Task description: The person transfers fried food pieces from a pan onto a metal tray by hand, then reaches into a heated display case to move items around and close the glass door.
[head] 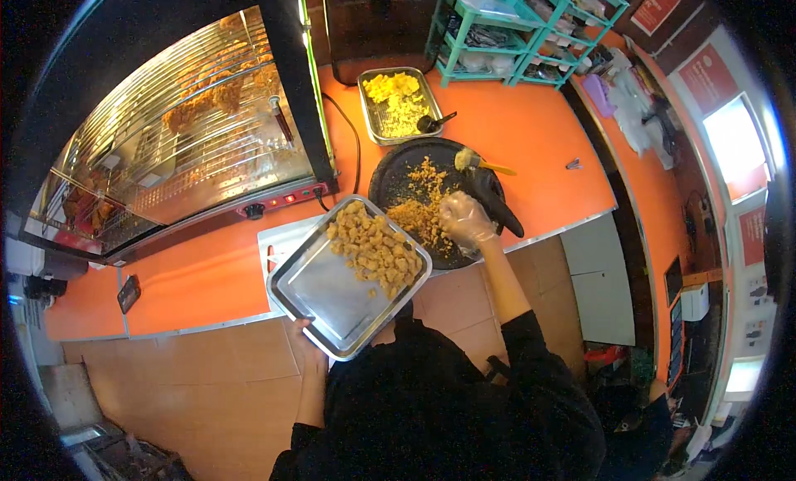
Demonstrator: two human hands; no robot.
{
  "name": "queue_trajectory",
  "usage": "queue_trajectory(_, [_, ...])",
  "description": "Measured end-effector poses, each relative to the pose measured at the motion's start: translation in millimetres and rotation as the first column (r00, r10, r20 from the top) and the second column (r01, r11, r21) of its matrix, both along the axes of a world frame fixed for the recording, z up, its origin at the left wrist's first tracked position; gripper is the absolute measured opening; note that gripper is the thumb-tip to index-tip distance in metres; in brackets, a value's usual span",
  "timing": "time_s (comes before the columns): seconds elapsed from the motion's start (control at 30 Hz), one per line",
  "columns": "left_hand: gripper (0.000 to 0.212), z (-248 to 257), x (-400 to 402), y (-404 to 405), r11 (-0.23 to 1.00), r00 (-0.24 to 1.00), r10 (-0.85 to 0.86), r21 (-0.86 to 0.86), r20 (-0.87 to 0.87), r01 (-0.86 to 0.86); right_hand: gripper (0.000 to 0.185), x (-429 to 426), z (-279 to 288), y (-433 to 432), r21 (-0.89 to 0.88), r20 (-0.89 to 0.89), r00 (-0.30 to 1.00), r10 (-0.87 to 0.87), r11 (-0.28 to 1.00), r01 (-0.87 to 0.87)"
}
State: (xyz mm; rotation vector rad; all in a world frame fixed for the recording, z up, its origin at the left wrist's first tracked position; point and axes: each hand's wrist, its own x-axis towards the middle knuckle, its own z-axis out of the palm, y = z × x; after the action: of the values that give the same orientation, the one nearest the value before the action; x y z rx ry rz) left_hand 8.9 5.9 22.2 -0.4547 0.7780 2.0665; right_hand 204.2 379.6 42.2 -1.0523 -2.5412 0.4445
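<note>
My left hand (305,339) grips the near left rim of a metal tray (317,294), which is tilted and lies partly over a white cutting board (298,232). Small browned fried pieces (373,248) are heaped at the tray's far right side. My right hand (467,223), in a clear plastic glove, is curled over a wide black stone mortar (392,170). Yellow-brown crumbs (420,213) are spread inside it; whether the fingers hold any is hidden. Beside that hand a black pestle (494,201) leans across the mortar's right rim.
A lit glass warming cabinet (186,151) with fried food stands at the left. Behind the mortar is a tray of yellow food (398,101) with a black scoop (435,121). An orange-handled utensil (494,167) rests at the mortar's rim. Green shelves (485,39) stand behind. Another person's sleeve (647,431) shows lower right.
</note>
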Motion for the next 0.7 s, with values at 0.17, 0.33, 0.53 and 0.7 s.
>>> queue_trajectory(0.17, [0.051, -12, -2, -9, 1.000, 0.999, 0.013, -0.022, -0.041, -0.013, 0.017, -1, 59, -17, -0.155, -0.078, 0.993, -0.087, 0.985, 0.074])
queue_trajectory(0.33, [0.048, 0, 2, -1, 0.999, 0.998, 0.002, -0.049, -0.061, -0.005, 0.015, 16, 33, 0, -0.073, 0.092, 0.976, 0.196, 0.979, -0.189])
queue_trajectory(0.53, [0.046, -6, 0, -1, 0.997, 1.000, 0.014, -0.077, -0.015, -0.015, 0.017, 18, 20, -13, 0.031, 0.020, 0.973, 0.229, 0.973, -0.229])
queue_trajectory(0.7, [0.045, -4, 1, -1, 0.998, 1.000, 0.022, -0.065, -0.015, -0.023, 0.019, 17, 33, -17, -0.024, 0.024, 0.989, 0.145, 0.989, -0.144])
